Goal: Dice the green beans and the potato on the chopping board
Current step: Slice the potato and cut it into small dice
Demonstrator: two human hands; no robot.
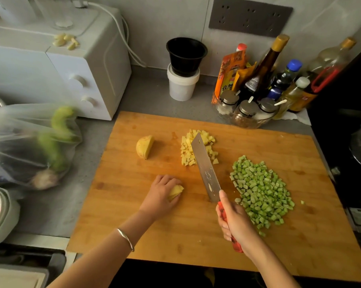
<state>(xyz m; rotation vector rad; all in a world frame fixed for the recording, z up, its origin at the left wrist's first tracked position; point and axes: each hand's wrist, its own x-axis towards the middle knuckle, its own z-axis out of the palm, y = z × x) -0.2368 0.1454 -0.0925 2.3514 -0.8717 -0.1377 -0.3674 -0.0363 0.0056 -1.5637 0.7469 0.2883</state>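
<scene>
Under the curled left hand [160, 194], a pale yellow potato piece [176, 191] is gripped against the wooden chopping board [185, 235]. The right hand [235, 221] grips a red-handled steel cleaver [205, 169]; diced green beans [260, 192] lie just to its right.

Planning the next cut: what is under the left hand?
The left hand holds a potato piece on the board; only its yellow end shows. The hand covers the rest, so its size is unclear.
</scene>
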